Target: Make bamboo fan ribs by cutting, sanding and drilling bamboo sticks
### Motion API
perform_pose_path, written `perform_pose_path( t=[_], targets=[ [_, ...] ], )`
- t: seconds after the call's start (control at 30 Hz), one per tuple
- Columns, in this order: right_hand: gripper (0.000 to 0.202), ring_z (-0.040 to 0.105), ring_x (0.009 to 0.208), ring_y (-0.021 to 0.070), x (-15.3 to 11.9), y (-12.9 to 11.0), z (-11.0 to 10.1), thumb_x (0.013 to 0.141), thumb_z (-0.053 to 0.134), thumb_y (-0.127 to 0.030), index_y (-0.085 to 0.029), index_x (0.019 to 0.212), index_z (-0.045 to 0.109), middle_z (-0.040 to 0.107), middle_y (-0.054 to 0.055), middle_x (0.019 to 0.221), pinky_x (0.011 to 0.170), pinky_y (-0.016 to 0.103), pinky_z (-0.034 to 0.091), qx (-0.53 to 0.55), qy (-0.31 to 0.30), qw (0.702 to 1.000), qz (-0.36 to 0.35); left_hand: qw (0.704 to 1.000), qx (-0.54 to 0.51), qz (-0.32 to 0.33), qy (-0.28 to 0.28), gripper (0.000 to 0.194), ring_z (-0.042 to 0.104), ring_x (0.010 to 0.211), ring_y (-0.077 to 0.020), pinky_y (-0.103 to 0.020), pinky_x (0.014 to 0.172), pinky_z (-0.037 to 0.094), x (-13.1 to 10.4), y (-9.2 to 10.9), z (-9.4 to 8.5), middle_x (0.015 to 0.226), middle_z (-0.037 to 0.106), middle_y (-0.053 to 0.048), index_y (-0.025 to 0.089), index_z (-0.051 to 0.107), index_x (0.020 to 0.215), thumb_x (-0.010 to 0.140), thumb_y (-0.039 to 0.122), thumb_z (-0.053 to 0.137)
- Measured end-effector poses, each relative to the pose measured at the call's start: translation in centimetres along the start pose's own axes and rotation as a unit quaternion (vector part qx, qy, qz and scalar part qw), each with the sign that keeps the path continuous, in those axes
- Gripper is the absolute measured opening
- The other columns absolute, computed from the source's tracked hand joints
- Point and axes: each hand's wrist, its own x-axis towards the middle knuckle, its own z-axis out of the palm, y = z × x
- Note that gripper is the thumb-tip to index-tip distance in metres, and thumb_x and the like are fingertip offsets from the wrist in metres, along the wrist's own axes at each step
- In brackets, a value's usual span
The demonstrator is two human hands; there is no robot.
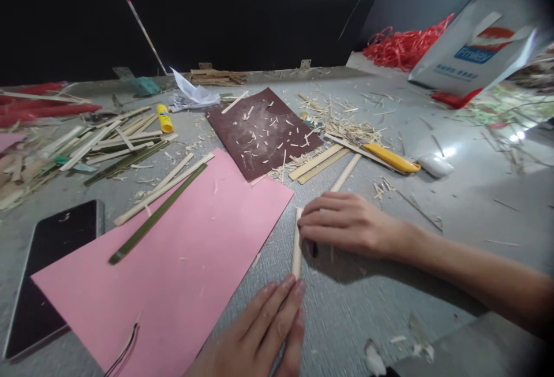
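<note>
A pale bamboo strip (296, 250) lies on the grey table, pointing away from me. My left hand (264, 331) presses its near end down with fingers held together. At the strip's far end, the fingertips of my right hand (352, 224) are bent and close together beside it. Something small and dark (313, 248) shows under those fingers; its kind is hidden. Beyond my right hand, another pale strip (346, 170) sticks out, its near part covered by the hand. Left of my hands lies a pink paper sheet (216, 238) with a green bamboo strip (160, 209) on it.
Brown sandpaper (264, 134) carries shavings. A yellow utility knife (392, 157) lies beyond my right hand. At left are a phone (56, 261), a yellow glue stick (164, 118) and piled strips (99, 143). A white bag (471, 48) and red plastic ribbon (402, 48) stand back right.
</note>
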Motion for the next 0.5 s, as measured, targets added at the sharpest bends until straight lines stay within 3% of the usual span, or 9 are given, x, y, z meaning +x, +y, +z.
perform_pose_path(
  t=[0.1,0.27,0.43,0.5],
  targets=[
    [0.027,0.066,0.104,0.0215,0.0,-0.1,0.2,0.11,0.038,-0.016,-0.013,0.108,0.065,0.073,0.011,0.104,0.085,0.037,0.053,0.019,-0.007,1.0,-0.009,1.0,0.007,0.006,0.011,0.029,0.061,0.131,-0.0343,-0.058,0.127,0.014,-0.1,0.0,0.2,0.136,0.065,-0.023,0.007,0.056,0.126,0.099,0.019,0.055],
    [0.022,0.064,0.103,0.0207,-0.3,1.2,0.5,0.108,0.043,-0.013,-0.016,0.107,0.065,0.074,0.009,0.104,0.085,0.035,0.052,-0.002,0.045,0.998,0.044,1.0,0.004,-0.004,0.011,0.029,0.059,0.132,-0.0343,-0.056,0.127,0.015,-0.3,0.1,0.2,0.136,0.064,-0.023,0.007,0.056,0.125,0.099,0.02,0.056],
    [0.023,0.065,0.103,0.0213,0.1,-0.1,0.3,0.108,0.043,-0.016,-0.013,0.107,0.066,0.073,0.01,0.103,0.083,0.035,0.054,0.018,0.002,1.0,-0.007,1.0,-0.001,-0.003,0.002,0.026,0.061,0.13,-0.032,-0.057,0.128,0.009,-0.2,0.0,-0.3,0.134,0.067,-0.019,0.009,0.057,0.125,0.101,0.018,0.053],
    [0.024,0.065,0.102,0.0214,0.1,0.0,0.3,0.109,0.042,-0.016,-0.013,0.106,0.066,0.073,0.01,0.103,0.083,0.035,0.054,0.016,0.011,1.0,0.005,1.0,0.004,0.0,0.005,0.027,0.062,0.13,-0.0325,-0.058,0.128,0.009,-0.1,0.0,-0.3,0.132,0.068,-0.019,0.009,0.058,0.125,0.1,0.018,0.053]
  ],
)
